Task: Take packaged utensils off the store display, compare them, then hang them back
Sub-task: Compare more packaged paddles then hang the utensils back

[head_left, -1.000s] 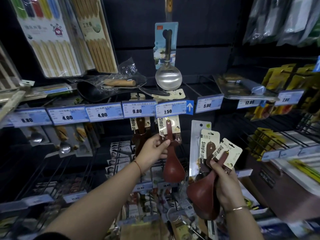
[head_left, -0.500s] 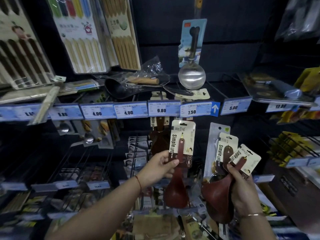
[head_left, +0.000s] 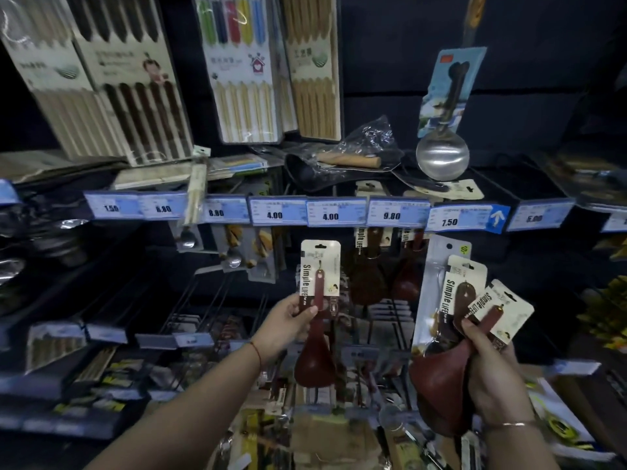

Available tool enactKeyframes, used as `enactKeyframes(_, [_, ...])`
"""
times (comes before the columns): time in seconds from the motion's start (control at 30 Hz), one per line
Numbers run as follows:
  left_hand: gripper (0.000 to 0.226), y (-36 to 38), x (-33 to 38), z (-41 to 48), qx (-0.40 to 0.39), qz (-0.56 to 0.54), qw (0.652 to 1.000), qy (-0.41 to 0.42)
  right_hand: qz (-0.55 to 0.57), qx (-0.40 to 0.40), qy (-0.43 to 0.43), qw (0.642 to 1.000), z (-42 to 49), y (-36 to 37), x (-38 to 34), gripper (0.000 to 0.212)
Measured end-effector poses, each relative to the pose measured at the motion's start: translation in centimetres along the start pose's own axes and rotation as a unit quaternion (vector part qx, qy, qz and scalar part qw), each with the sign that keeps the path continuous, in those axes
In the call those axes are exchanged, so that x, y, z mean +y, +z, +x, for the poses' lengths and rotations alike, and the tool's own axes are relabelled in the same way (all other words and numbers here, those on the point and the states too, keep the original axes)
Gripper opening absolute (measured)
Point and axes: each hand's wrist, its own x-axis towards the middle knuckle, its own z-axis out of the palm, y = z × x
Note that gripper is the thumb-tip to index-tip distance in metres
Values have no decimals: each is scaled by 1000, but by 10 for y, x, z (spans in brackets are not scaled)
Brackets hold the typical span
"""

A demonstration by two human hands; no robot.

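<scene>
1. The left hand (head_left: 286, 329) is raised in front of the display. Its fingers (head_left: 305, 313) pinch the single packaged spoon (head_left: 319, 293) by its brown handle, at the lower edge of the cream backing card.
2. That spoon stands upright. The card, printed "Simple Life", rises above the left fingers, and the dark brown bowl hangs below them.
3. The right hand (head_left: 492, 378) sits a little lower. Its fingers (head_left: 475, 329) are wrapped round the bundle of packaged spoons (head_left: 441, 381), with the thumb laid across the handles.
4. Two cream cards fan upward from the right fingers, one nearly upright and the other tilted to the right. A longer clear-fronted pack stands just to their left. The brown bowls bunch together below and to the left of these fingers. How many spoons the bundle holds cannot be told.
5. The single spoon and the bundle are held side by side, well apart and not touching.
6. The price rail (head_left: 336, 215) runs above both sets of fingers. Its 9.80 tag (head_left: 393, 215) and 7.50 tag (head_left: 454, 220) sit overhead between the two hands.
7. More hanging spoons (head_left: 368, 283) of the same kind dangle under those tags, beyond the fingers and between the hands.
8. A steel ladle (head_left: 442, 157) hangs above the right fingers. Chopstick packs (head_left: 244, 79) stand above the left fingers and to their left.
9. The left wrist wears a red thread (head_left: 257, 351), and the right wrist wears a thin bangle (head_left: 509, 425).
</scene>
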Motion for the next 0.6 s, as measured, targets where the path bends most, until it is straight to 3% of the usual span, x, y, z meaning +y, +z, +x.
enactKeyframes(0.1, [12, -5, 9, 5, -1, -6, 1000, 12, -3, -3, -9, 1000, -5, 3, -1, 38])
enactKeyframes(0.33, [24, 33, 29, 26, -52, 37, 998, 28, -20, 34, -23, 999, -9, -7, -13, 35])
enactKeyframes(0.6, [20, 51, 26, 45, -38, 34, 998, 26, -11, 57, -37, 998, 0, -20, -27, 43])
